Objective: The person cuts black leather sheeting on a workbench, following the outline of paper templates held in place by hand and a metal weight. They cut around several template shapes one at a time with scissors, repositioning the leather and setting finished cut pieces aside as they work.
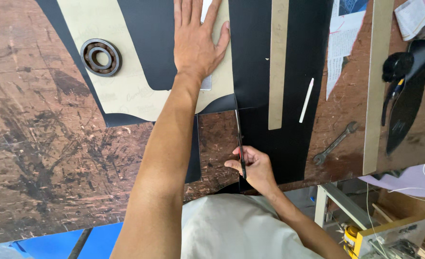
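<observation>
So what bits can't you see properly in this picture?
Head view:
- The beige card pattern: partly covered by the flat left hand, and its top is cut off by the picture edge.
- The cutting tool: only a thin dark blade shows; the right hand wraps the rest, so its kind is unclear.
- The black sheet: its top runs out of frame.
- The yellow device, bottom right: cropped and too small.

My arms are bare from the shoulders down, with no sleeves reaching them. I wear a plain white top, loose and slightly creased at the chest. My hands are bare: my left hand (196, 44) and my right hand (252, 168).
</observation>
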`<action>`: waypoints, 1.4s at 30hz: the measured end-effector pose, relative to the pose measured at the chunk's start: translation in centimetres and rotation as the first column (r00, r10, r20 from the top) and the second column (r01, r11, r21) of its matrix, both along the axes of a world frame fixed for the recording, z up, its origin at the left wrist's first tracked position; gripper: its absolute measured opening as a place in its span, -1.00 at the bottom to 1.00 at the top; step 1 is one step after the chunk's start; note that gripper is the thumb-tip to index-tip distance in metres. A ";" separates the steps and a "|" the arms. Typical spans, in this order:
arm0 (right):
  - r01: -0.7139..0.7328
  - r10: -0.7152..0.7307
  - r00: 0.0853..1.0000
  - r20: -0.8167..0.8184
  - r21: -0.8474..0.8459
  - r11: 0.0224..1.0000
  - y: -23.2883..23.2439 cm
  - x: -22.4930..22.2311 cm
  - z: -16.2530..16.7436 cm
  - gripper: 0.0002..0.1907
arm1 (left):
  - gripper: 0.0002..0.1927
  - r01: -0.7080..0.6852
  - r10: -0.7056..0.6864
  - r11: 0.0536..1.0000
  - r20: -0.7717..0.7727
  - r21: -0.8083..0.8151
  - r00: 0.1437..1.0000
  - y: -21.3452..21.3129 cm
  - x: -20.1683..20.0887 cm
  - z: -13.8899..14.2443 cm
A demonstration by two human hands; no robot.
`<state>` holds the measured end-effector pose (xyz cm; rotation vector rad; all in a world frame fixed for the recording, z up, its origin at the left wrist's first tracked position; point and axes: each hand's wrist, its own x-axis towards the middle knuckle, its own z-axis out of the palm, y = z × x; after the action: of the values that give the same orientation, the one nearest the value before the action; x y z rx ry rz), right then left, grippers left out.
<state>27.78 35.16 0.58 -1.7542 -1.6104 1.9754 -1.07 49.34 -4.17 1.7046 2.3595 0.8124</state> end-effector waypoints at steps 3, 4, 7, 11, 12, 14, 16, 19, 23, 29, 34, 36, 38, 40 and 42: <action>-0.020 0.020 0.999 0.037 -0.006 1.000 1.1 -0.7 0.2 -0.65 | -0.44 0.001 -0.002 1.000 -0.024 -0.019 1.000 0.0 0.0 0.0; -0.017 0.017 0.999 0.033 -0.005 1.000 1.4 -0.9 0.1 -0.64 | -0.45 0.006 -0.006 1.000 -0.015 -0.027 1.000 0.0 0.1 0.0; -0.024 0.023 1.000 0.020 0.040 0.999 1.7 -1.1 -0.1 -0.65 | -0.45 0.019 -0.020 1.000 -0.016 -0.016 1.000 0.1 -0.1 0.2; 0.046 -0.045 0.996 -0.072 0.013 0.999 1.3 -0.9 -0.7 -0.67 | -0.45 0.012 -0.012 1.000 -0.032 -0.012 0.999 0.0 -0.1 0.2; 0.047 -0.047 0.997 -0.059 -0.006 0.999 1.2 -0.8 -0.8 -0.67 | -0.46 0.012 -0.013 0.999 -0.025 -0.030 1.000 0.0 0.0 0.2; 0.053 -0.054 0.998 -0.037 -0.035 0.998 1.2 -0.6 -0.9 -0.66 | -0.48 0.015 -0.015 1.000 -0.007 -0.012 1.000 -0.1 0.0 0.1; 0.066 -0.066 0.996 -0.057 -0.010 0.998 1.5 -1.0 -1.3 -0.64 | -0.50 0.014 -0.013 1.000 -0.021 0.024 1.000 0.1 -0.1 0.0; 0.049 -0.049 0.998 -0.034 -0.015 0.999 2.5 -1.8 -1.7 -0.64 | -0.52 0.009 -0.008 0.999 -0.031 0.039 0.999 -0.1 0.0 0.2; 0.008 -0.007 1.000 -0.018 0.047 0.999 3.3 -2.5 -1.8 -0.65 | -0.57 0.020 -0.020 0.999 -0.012 0.041 1.000 -0.1 -0.2 0.5; 0.104 -0.107 0.993 -0.044 -0.066 0.992 3.7 -3.0 -1.3 -0.66 | -0.55 0.018 -0.018 1.000 0.013 0.013 1.000 -0.1 -0.2 0.4; 0.121 -0.121 0.993 -0.005 -0.083 0.989 4.9 -4.4 -1.0 -0.66 | -0.54 0.008 -0.006 0.999 -0.044 0.037 0.999 0.0 -0.2 0.2; 0.128 -0.129 0.992 -0.009 -0.075 0.989 5.5 -5.1 -0.9 -0.66 | -0.54 0.010 -0.009 1.000 -0.035 0.007 0.999 0.0 -0.1 0.3; 0.096 -0.097 0.994 -0.043 -0.026 0.995 6.1 -5.6 -0.9 -0.67 | -0.57 0.015 -0.014 1.000 -0.037 0.018 0.999 -0.1 -0.1 0.4; 0.125 -0.127 0.991 -0.043 -0.049 0.991 6.5 -6.1 -0.9 -0.66 | -0.59 0.015 -0.014 0.999 -0.029 0.051 0.999 0.1 -0.3 0.5; 0.139 -0.142 0.989 -0.036 -0.064 0.988 6.6 -6.3 -0.7 -0.65 | -0.61 0.016 -0.017 0.997 0.006 0.078 1.000 0.0 -0.4 0.4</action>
<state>21.44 41.72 -0.15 -1.7830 -1.3866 2.0019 -1.44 49.34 -3.73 1.7447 2.3357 0.9170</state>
